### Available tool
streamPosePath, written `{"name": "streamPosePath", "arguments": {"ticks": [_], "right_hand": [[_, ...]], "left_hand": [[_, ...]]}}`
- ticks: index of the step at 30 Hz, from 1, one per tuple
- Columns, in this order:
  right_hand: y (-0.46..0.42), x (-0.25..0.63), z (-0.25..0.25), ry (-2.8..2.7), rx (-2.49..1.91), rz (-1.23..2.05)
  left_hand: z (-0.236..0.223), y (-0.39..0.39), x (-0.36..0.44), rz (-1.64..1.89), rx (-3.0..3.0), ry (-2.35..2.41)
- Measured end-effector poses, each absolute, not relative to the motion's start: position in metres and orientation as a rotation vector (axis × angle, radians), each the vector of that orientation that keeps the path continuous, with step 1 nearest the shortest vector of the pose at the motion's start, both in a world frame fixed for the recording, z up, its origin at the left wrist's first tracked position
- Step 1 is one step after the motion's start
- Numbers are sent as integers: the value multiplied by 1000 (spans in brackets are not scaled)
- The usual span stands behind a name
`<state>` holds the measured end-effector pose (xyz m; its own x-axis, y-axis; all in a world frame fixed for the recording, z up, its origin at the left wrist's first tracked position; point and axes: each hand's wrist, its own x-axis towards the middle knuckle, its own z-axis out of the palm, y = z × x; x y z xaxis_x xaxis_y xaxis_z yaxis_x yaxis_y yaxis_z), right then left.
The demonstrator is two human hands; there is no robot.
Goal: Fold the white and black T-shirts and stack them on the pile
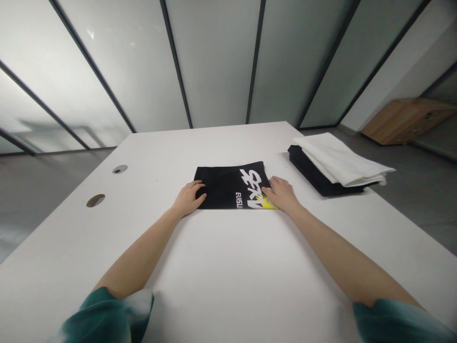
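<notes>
A folded black T-shirt [221, 183] with large white lettering and a yellow patch lies flat on the white table in front of me. At its left edge rests my left hand [187, 197], fingers and thumb apart on the cloth. My right hand [283, 193] lies against the right edge, its thumb over the print and its other fingers along the side. Both hands touch the fabric without lifting it. Part of the yellow print is hidden under my right hand.
To the right, a folded white cloth [342, 157] lies on top of folded black cloth [310, 171] near the table edge. Two round holes pierce the white table [228, 267] at left. Frosted glass panels [217, 62] stand behind it; a wooden cabinet [396, 121] is at far right.
</notes>
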<state>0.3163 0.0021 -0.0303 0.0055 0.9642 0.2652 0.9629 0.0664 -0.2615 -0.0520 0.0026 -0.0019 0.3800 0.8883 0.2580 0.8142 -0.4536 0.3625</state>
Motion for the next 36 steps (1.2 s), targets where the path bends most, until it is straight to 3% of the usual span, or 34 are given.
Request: {"name": "streamPosePath", "arguments": {"ticks": [9, 16, 19, 27, 36], "right_hand": [[5, 314, -21, -1933, -1859, 100], [16, 315, 0, -1561, -1658, 791], [20, 315, 8, -1392, -1519, 943], [23, 281, 54, -1095, -1326, 1169], [36, 178, 97, -1103, -1222, 1221]], "left_hand": [[-4, 4, -52, 675, 2448, 1522], [-6, 8, -52, 742, 2412, 1506], [-6, 10, -52, 876, 2312, 1512], [-7, 17, -55, 1120, 1897, 1564], [-9, 21, -53, 1099, 1883, 1538]]}}
